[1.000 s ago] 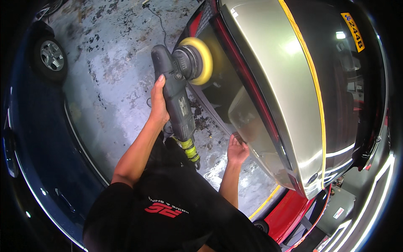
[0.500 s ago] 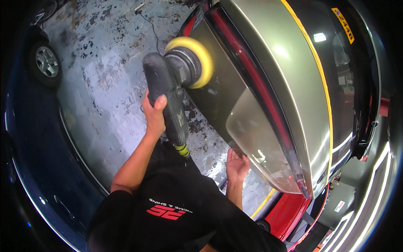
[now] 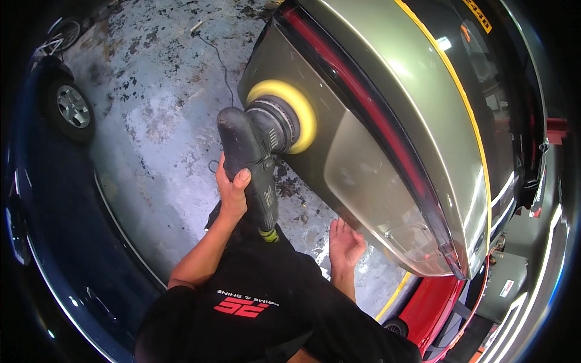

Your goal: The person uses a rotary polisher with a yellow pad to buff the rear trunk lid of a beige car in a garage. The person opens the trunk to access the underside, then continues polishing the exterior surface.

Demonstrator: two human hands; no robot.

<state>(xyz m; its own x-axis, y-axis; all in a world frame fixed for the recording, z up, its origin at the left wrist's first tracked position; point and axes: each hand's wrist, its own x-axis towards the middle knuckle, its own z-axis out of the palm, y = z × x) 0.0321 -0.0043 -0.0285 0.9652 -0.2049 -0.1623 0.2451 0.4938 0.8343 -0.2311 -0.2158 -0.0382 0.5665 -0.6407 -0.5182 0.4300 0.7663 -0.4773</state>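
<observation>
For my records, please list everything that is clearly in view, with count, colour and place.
polisher: 1, dark grey, centre
foam pad: 1, yellow, on polisher
near car: 1, gold, right
tail-light strip: 1, red, on near car
tape: 1, yellow, on near car
number plate: 1, yellow, upper right
second car: 1, blue, left
third car: 1, red, lower right
bicycle: 1, whitish, upper left
floor: 1, grey-blue, centre
cable: 1, dark, on floor
painted line: 1, yellow, on floor
shirt: 1, black, bottom centre
left hand: 1, bare, gripping polisher
right hand: 1, bare, open, by near car's edge
</observation>
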